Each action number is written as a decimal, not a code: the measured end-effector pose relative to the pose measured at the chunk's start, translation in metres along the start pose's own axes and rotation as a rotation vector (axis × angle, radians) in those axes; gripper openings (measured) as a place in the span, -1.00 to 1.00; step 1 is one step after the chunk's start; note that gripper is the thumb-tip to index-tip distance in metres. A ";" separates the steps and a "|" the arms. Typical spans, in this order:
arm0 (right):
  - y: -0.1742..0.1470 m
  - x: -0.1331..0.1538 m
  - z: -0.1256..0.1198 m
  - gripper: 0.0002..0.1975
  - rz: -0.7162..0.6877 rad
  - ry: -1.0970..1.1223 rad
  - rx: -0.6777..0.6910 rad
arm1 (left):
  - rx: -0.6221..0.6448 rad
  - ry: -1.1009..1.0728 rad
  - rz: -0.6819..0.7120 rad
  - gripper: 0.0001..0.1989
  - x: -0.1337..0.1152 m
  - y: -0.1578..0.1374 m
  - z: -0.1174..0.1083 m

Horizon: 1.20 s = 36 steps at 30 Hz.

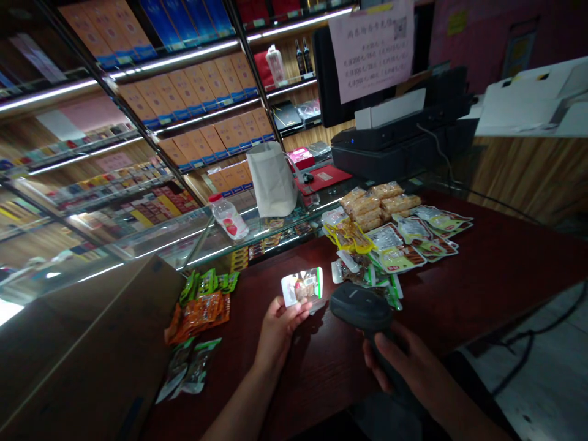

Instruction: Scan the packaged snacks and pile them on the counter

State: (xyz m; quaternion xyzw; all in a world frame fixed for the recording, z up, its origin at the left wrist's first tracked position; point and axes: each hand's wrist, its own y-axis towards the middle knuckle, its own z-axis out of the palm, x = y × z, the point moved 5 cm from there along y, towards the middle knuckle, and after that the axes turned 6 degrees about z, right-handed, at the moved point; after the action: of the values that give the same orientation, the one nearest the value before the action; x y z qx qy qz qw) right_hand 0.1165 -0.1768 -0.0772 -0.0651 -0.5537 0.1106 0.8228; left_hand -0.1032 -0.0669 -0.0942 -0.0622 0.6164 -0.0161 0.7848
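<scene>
My left hand pinches a small snack packet by its lower edge, holding it up above the dark red tabletop. The packet is partly clear, with a green strip down its right side. My right hand is wrapped round the handle of a black barcode scanner. Its head points left toward the packet, with a gap between them. Just behind the scanner lies a pile of similar green-edged packets. Further left, two more green-topped packets lie on the table.
A cardboard box stands at left, beside orange packets and green packets. Flat pouches and wrapped snacks lie at back right. Behind are a glass counter with a paper bag and a jar, and a monitor.
</scene>
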 end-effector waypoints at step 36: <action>-0.032 0.034 -0.094 -0.48 -0.174 0.316 -0.335 | 0.214 0.070 0.210 -0.69 -0.051 0.007 0.138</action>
State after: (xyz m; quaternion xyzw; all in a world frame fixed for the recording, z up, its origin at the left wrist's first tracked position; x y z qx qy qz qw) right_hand 0.2190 -0.1982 -0.0749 -0.1693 -0.4322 -0.0657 0.8833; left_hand 0.0184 -0.0443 -0.0133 0.0871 0.6412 -0.0019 0.7624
